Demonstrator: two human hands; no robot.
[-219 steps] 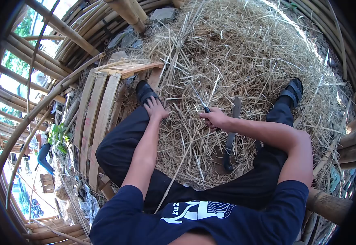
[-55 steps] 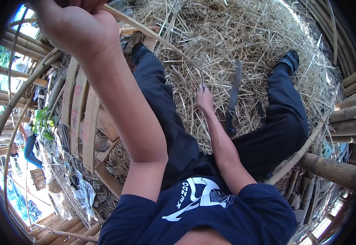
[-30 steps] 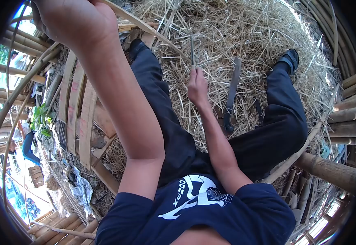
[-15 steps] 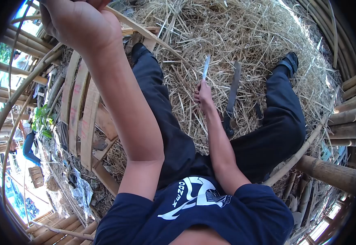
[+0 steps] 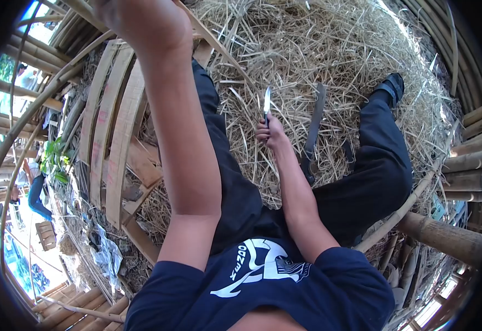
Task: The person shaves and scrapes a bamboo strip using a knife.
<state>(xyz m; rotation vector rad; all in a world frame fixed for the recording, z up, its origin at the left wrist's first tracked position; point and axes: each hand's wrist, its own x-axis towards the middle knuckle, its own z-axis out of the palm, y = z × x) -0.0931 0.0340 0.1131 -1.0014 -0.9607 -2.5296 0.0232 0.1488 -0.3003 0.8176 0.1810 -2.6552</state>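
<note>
My left hand (image 5: 150, 25) is raised close to the camera at the top left, its fingers mostly cut off by the frame edge. A long pale bamboo strip (image 5: 216, 43) runs from it down towards the straw. My right hand (image 5: 269, 132) is closed round the dark handle of a small knife (image 5: 267, 99), between my legs. The blade points away from me, near the strip's lower end; I cannot tell whether they touch. To the right, a long dark-bladed machete (image 5: 315, 118) lies on the straw (image 5: 302, 55), its handle towards me.
A slatted wooden crate (image 5: 106, 127) stands left of my left leg. A thick bamboo pole (image 5: 445, 234) lies at the lower right. Bamboo poles (image 5: 464, 160) line the right side. At the far left is another person's leg (image 5: 38, 196), beyond a leafy plant (image 5: 56, 160).
My left hand has left my foot and risen, now with the strip. In the last half second it shifted right, while my right hand with the knife moved slightly left and nearer me.
</note>
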